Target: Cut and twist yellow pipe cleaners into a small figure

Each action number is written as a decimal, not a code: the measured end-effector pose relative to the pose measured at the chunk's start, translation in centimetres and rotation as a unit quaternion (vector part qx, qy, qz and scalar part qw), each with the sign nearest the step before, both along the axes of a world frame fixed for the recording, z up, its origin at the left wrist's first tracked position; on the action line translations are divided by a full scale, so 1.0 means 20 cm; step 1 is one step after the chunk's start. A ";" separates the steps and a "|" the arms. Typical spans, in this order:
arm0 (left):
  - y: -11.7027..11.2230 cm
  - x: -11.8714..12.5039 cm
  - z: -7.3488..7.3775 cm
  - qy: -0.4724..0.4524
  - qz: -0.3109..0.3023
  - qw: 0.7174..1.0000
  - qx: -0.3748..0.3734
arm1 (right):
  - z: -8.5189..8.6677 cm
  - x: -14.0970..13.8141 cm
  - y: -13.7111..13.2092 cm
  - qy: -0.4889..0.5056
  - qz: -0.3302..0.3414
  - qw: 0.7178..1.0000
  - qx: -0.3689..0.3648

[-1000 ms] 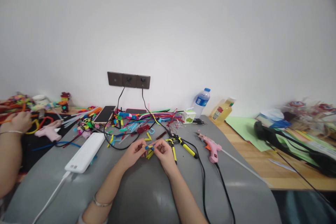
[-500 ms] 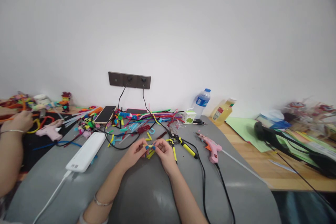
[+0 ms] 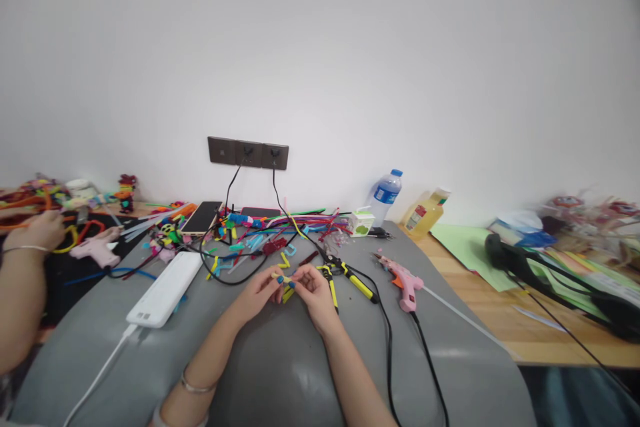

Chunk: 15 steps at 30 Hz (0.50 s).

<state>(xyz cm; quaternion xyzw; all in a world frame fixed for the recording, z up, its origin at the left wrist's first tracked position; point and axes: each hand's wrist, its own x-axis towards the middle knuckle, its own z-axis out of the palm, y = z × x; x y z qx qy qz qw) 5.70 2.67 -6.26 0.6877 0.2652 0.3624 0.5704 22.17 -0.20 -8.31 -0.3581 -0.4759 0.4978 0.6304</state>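
My left hand (image 3: 256, 295) and my right hand (image 3: 314, 289) meet over the grey mat (image 3: 280, 367), fingers pinched on a small yellow and blue pipe-cleaner piece (image 3: 286, 285). Just right of my right hand lie yellow-handled pliers (image 3: 345, 277). A pink hot glue gun (image 3: 404, 279) lies further right, its black cord running toward me. A heap of coloured pipe cleaners (image 3: 270, 230) is spread behind my hands.
A white power strip (image 3: 164, 288) lies at left. Another person's hand (image 3: 35, 232) works at the far left beside a second pink glue gun (image 3: 95, 248). A phone (image 3: 202, 217), water bottle (image 3: 385, 196), yellow bottle (image 3: 425, 211) and wall sockets (image 3: 248, 153) sit at the back. Black cables cross the wooden table at right.
My hands stay together on the small piece, with only slight finger movement. The other person's hand at the left has shifted a little.
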 end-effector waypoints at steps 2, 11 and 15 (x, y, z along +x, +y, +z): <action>0.00 0.00 0.01 0.012 0.009 1.000 0.009 | 0.00 0.00 0.00 0.007 0.002 1.000 -0.002; 0.00 0.00 0.01 0.025 0.012 1.000 -0.003 | 0.02 0.01 0.00 -0.010 -0.001 1.000 0.002; 0.00 0.00 0.01 0.052 0.011 0.998 0.032 | 0.02 0.00 0.00 -0.026 -0.001 1.000 0.005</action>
